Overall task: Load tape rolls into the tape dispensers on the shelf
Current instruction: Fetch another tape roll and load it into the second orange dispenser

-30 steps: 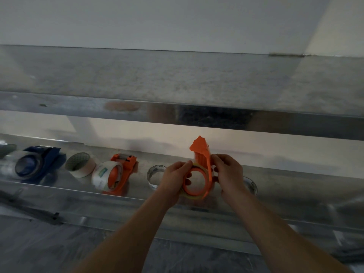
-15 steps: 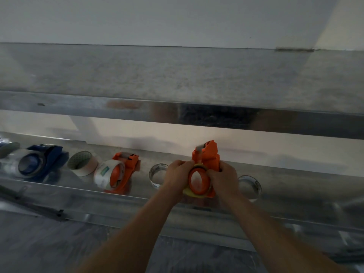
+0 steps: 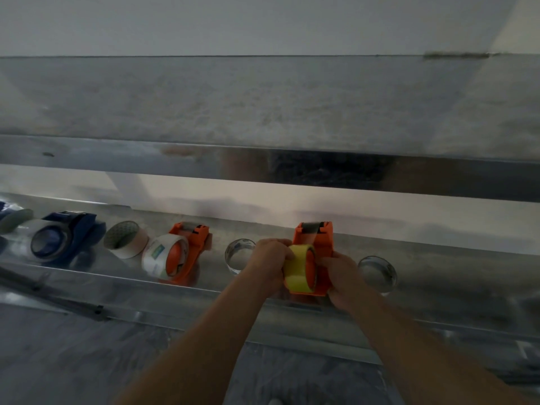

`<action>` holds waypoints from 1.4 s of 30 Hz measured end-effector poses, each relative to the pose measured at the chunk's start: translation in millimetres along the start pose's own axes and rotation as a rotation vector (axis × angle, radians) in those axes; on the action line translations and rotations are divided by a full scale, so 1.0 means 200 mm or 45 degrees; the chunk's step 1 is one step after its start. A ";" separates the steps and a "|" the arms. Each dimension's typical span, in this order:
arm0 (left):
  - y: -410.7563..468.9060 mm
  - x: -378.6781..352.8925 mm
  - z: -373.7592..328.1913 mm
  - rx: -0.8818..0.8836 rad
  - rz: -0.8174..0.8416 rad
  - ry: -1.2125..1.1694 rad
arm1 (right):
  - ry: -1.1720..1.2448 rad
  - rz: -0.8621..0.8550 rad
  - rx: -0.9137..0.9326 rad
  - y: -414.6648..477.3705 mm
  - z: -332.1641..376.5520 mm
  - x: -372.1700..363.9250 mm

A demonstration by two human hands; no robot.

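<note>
Holding the yellow tape roll (image 3: 298,270) with curled fingers, the left hand (image 3: 270,260) likely means to push it onto the orange dispenser (image 3: 318,244). The right hand (image 3: 340,277) grips the dispenser's other side, probably to keep it steady at the front of the shelf (image 3: 453,273).

Dim frame, soft at the edges.

- We cannot see the left face of the yellow tape roll (image 3: 296,268); the left hand (image 3: 270,260) gripping it covers that side.
- The right hand (image 3: 340,273) holds the orange dispenser (image 3: 317,244) and hides its lower right side. We cannot tell whether the roll is fully seated on the hub.
- The left hand also hides the right rim of a clear roll (image 3: 238,254).
- A grey-green round thing (image 3: 14,219) is cut off at the left edge.
- The label (image 3: 156,252) on the white roll is too small to read.
- Both forearms run off the bottom edge.
</note>
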State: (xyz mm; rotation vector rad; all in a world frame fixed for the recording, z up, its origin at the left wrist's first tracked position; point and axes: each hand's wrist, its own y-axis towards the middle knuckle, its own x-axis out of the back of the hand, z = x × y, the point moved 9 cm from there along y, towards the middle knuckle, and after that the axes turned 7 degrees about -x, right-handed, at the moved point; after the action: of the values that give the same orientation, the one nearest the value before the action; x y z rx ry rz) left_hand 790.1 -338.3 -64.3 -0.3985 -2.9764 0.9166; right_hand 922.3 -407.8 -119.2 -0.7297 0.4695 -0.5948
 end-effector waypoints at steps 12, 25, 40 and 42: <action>0.06 -0.03 0.03 0.059 -0.011 0.072 | -0.508 -0.225 -0.146 0.06 0.00 0.03; 0.06 -0.11 0.06 0.041 -0.004 0.159 | -1.562 -0.514 0.224 0.05 0.14 0.10; 0.06 -0.10 0.08 0.041 0.064 0.184 | -1.646 -0.465 0.265 0.00 0.11 0.07; 0.06 -0.10 0.08 0.039 0.058 0.190 | -1.647 -0.466 0.258 0.00 0.10 0.07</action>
State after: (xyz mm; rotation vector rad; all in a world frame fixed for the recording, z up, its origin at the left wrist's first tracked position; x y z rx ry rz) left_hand 810.1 -342.8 -82.1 -0.5118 -2.8258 0.8928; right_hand 943.6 -407.0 -109.7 -0.8555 -0.9222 -0.3869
